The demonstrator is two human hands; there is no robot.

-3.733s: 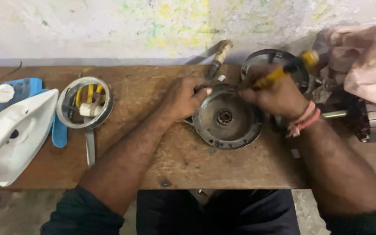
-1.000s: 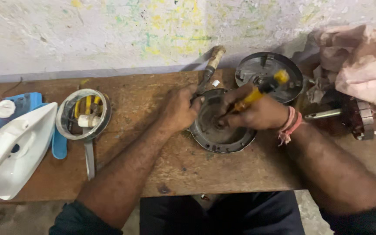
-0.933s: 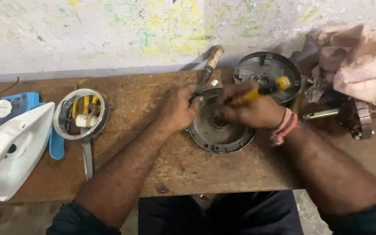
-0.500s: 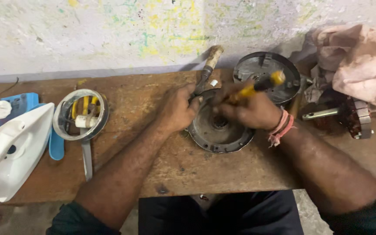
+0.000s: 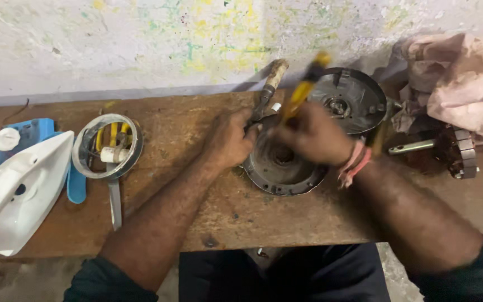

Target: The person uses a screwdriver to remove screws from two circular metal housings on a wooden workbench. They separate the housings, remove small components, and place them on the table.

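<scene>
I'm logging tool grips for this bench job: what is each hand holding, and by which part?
Right hand grips the yellow-handled screwdriver low on its handle. Left hand rests on the round metal housing at its rim.

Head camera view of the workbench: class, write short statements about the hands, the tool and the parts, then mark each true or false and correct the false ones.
1. The right hand grips a yellow-handled screwdriver. True.
2. The left hand lies flat beside the white iron. False: it rests at the rim of the round metal housing.
3. A second round metal cover sits behind the housing. True.
4. The crumpled cloth lies at the bench's left end. False: it lies at the right end.
</scene>
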